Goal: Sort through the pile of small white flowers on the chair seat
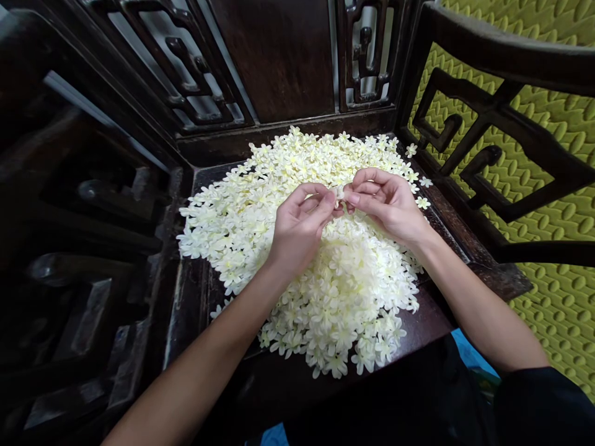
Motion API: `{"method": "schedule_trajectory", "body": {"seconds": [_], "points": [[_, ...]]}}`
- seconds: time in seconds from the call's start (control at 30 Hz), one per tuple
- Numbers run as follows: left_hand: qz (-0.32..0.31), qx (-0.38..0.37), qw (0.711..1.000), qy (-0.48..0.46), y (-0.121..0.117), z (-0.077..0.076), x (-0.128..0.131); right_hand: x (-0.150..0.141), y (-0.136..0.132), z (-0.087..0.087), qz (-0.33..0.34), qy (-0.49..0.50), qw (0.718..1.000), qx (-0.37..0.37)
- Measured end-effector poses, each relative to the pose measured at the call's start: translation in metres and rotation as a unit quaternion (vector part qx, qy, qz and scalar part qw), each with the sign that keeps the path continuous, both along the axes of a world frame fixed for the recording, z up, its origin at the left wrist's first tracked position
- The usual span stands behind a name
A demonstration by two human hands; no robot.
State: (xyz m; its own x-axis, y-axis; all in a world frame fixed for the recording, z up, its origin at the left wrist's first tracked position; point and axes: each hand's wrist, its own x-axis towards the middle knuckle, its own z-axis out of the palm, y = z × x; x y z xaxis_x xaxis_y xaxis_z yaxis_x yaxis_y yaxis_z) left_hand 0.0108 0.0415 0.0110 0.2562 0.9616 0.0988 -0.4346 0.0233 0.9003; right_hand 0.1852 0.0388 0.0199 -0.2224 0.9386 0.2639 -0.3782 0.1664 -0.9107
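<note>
A wide heap of small white artificial-looking flowers [251,204] with pale yellow centres covers much of a dark wooden seat [418,322]. Over its middle, my left hand [304,223] and my right hand [385,201] meet fingertip to fingertip. Between them is a small white flower [339,194], partly hidden by the fingers. The left thumb and fingers pinch it from one side, and the right thumb and index finger close on it from the other. Below the hands, a mound of the same flowers rises nearer to me.
The dark carved wooden backrest [279,62] stands behind the heap. An openwork armrest [493,124] borders the right side, with yellow-green textured material [558,297] beyond it. More dark woodwork [88,248] lies at left. A few loose flowers [423,202] sit by the right edge.
</note>
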Motion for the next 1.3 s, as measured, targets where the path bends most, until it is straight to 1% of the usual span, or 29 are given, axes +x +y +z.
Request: {"method": "schedule_trajectory", "body": {"seconds": [0.13, 0.2, 0.33, 0.4, 0.47, 0.57, 0.63, 0.67, 0.77, 0.8, 0.87, 0.9, 0.97, 1.07, 1.1, 1.2, 1.3], "points": [[0.018, 0.016, 0.998, 0.052, -0.002, -0.001, 0.001, 0.0, -0.002, 0.004, -0.006, -0.031, 0.999, 0.011], [0.024, 0.017, 0.998, 0.058, -0.002, -0.001, 0.001, 0.0, -0.003, 0.004, -0.002, -0.046, 0.999, 0.017], [0.021, -0.001, 1.0, 0.013, -0.001, 0.0, 0.001, -0.001, -0.002, 0.001, 0.024, -0.028, 0.999, 0.009], [0.033, -0.009, 0.999, -0.009, 0.001, 0.0, 0.0, -0.001, 0.0, 0.001, 0.032, -0.006, 0.999, -0.001], [0.058, -0.018, 0.998, -0.021, 0.003, -0.002, -0.001, 0.001, 0.001, 0.002, 0.023, 0.003, 1.0, -0.016], [0.099, -0.017, 0.995, -0.011, 0.005, -0.005, -0.002, 0.002, 0.001, 0.006, -0.015, -0.023, 0.999, -0.021], [0.124, 0.014, 0.992, 0.03, 0.003, -0.006, -0.001, 0.001, -0.001, 0.008, -0.028, -0.057, 0.998, -0.002], [0.144, 0.042, 0.987, 0.061, 0.001, -0.006, 0.0, 0.0, -0.003, 0.008, -0.031, -0.072, 0.997, 0.008], [0.197, 0.152, 0.959, 0.135, -0.007, 0.0, 0.003, -0.007, -0.008, 0.006, -0.043, -0.097, 0.994, 0.013], [0.199, 0.182, 0.95, 0.157, -0.01, 0.002, 0.004, -0.009, -0.009, 0.005, -0.05, -0.099, 0.994, 0.011], [0.203, 0.21, 0.939, 0.181, -0.013, 0.005, 0.004, -0.01, -0.01, 0.004, -0.052, -0.093, 0.994, 0.008], [0.203, 0.209, 0.939, 0.183, -0.013, 0.006, 0.004, -0.01, -0.009, 0.003, -0.048, -0.084, 0.995, 0.009], [0.199, 0.17, 0.952, 0.161, -0.011, 0.005, 0.004, -0.007, -0.007, 0.003, -0.031, -0.06, 0.998, 0.012], [0.172, 0.068, 0.98, 0.072, -0.003, -0.001, 0.001, -0.001, -0.002, 0.004, -0.02, -0.017, 1.0, 0.008], [0.171, 0.049, 0.983, 0.039, 0.0, -0.002, 0.0, 0.001, -0.001, 0.005, -0.022, -0.008, 1.0, 0.004], [0.178, 0.031, 0.983, 0.009, 0.005, -0.005, -0.001, 0.005, -0.001, 0.007, -0.028, -0.005, 1.0, 0.003], [0.183, 0.039, 0.982, 0.007, 0.003, -0.004, 0.001, 0.005, -0.003, 0.007, -0.03, -0.033, 0.999, 0.024]]}}
